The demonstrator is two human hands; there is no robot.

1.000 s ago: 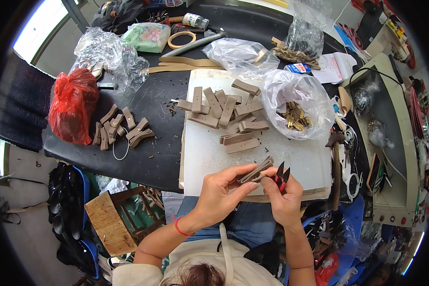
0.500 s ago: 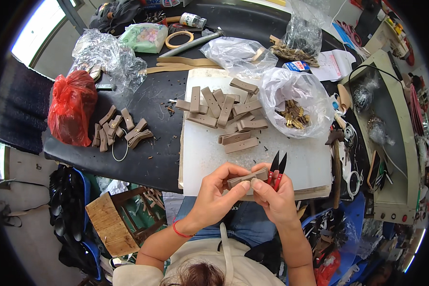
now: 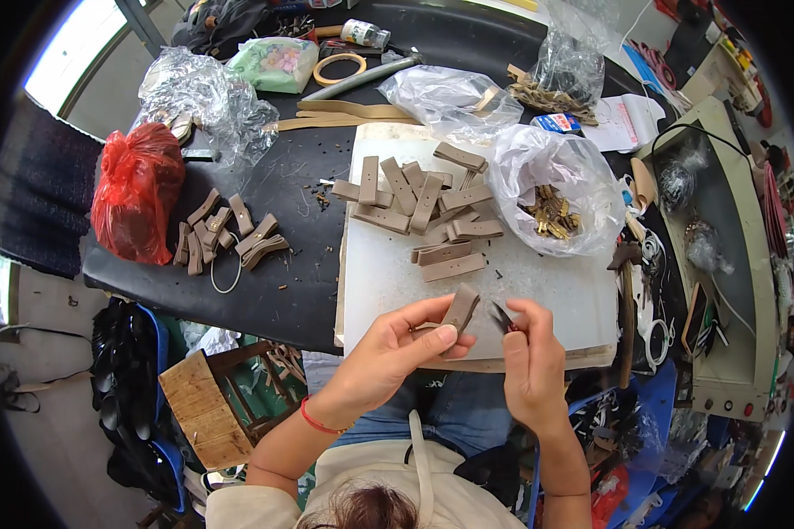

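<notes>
My left hand (image 3: 395,348) pinches a folded taupe leather strap (image 3: 462,309), thumb on its face and the strap tilted upward. Fingers closed, my right hand (image 3: 536,370) holds a pair of thread snips (image 3: 504,318) with dark blades pointing up toward the strap, a small gap between them. Its handles are mostly hidden by the fingers. Beyond both hands, a heap of similar folded straps (image 3: 425,201) with small holes lies on a white board (image 3: 370,304). A clear plastic bag (image 3: 512,167) right of the heap stands open around small brass-coloured metal fittings (image 3: 551,214).
More straps (image 3: 210,231), some with metal fittings, lie on the black tabletop (image 3: 304,304) at left, near a red plastic bag (image 3: 137,198). A hammer (image 3: 625,309) lies along the board's right side. Farther back are a metal rod (image 3: 362,79), a tape ring (image 3: 339,69) and tan strips (image 3: 344,115).
My hands have moved apart. The right hand, with the snips, has drawn off the strap to the right. My left hand has turned the strap from nearly level to steeply tilted.
</notes>
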